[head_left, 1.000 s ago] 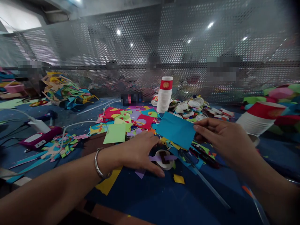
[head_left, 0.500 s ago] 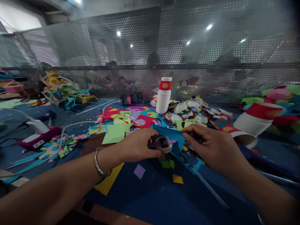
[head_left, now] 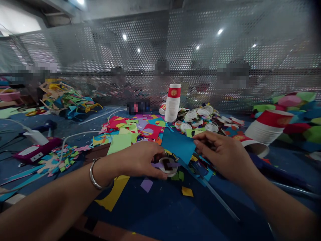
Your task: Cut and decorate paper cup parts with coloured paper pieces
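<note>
left hand point(head_left: 144, 159) nips white disc point(head_left: 171, 172) by its edge, likely leaving the face clear | right hand point(head_left: 220, 150) pinches blue paper point(head_left: 178, 145) at a corner, apparently leaving the sheet open

Head-worn view, facing forward and down (quite wide), near the hands point(head_left: 145, 159)

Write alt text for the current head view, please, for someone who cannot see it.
A person's left hand holds a round white disc with a purple strip across it, while the right hand holds a blue paper sheet. Beyond are multicoloured paper scraps and a tall stack of red-and-white cups.
</note>
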`<state>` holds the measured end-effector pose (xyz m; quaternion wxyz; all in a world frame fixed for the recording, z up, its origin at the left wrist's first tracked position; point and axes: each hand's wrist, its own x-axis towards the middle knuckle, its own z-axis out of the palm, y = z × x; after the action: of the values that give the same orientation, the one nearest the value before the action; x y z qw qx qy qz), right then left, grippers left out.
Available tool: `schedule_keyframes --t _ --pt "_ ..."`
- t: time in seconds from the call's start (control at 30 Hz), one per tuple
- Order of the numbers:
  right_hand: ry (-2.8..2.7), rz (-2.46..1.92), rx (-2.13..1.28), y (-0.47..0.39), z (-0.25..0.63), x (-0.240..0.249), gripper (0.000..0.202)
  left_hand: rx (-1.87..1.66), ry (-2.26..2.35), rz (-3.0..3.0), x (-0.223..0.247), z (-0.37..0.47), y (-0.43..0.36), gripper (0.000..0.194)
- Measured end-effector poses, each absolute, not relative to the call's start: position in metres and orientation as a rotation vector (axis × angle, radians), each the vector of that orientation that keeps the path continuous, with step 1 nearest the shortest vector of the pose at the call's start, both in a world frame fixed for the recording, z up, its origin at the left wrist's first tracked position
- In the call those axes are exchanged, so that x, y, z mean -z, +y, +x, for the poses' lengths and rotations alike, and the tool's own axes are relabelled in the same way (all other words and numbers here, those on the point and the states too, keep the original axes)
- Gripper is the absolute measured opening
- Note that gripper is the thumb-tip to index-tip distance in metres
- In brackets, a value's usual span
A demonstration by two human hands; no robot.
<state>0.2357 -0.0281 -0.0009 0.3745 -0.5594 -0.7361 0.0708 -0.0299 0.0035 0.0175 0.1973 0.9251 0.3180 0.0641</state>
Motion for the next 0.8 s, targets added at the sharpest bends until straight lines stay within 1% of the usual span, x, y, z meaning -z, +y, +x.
schedule_keyframes --t 0.07,0.17,0.27,0.33,0.4,0.5,0.57,0.6,0.67,0.8 --pt "-1.810 -1.436 -0.206 -0.026 0.238 0.001 0.025 -0.103 0.831 2.600 -0.019 -0.032 0.003 0.045" --pt "-1.661 -1.432 -0.349 -0.024 0.240 0.000 0.030 -0.079 0.850 2.640 -0.024 -0.038 0.006 0.054" --pt "-1.571 -1.413 -0.512 -0.025 0.238 -0.002 0.032 -0.251 1.003 2.567 -0.028 -0.048 0.016 0.063" --pt "-1.556 -1.392 -0.633 -0.027 0.234 -0.003 0.033 -0.423 1.092 2.409 -0.029 -0.052 0.021 0.063" --pt "-1.551 -1.368 -0.754 -0.029 0.228 -0.002 0.034 -0.615 1.116 2.360 -0.029 -0.050 0.022 0.058" --pt "-1.546 -1.340 -0.964 -0.030 0.219 0.001 0.033 -0.830 0.991 2.620 -0.030 -0.042 0.012 0.037" --pt "-1.540 -1.332 -1.103 -0.030 0.214 0.004 0.030 -0.786 0.799 2.815 -0.031 -0.037 0.002 0.022" --pt "-1.536 -1.332 -1.155 -0.030 0.211 0.005 0.028 -0.749 0.726 2.871 -0.032 -0.036 -0.002 0.018" --pt "-1.533 -1.339 -1.210 -0.029 0.207 0.009 0.027 -0.685 0.653 2.914 -0.033 -0.035 -0.007 0.016" --pt "-1.523 -1.343 -1.258 -0.029 0.206 0.011 0.031 -0.490 0.585 2.813 -0.031 -0.038 -0.005 0.022"
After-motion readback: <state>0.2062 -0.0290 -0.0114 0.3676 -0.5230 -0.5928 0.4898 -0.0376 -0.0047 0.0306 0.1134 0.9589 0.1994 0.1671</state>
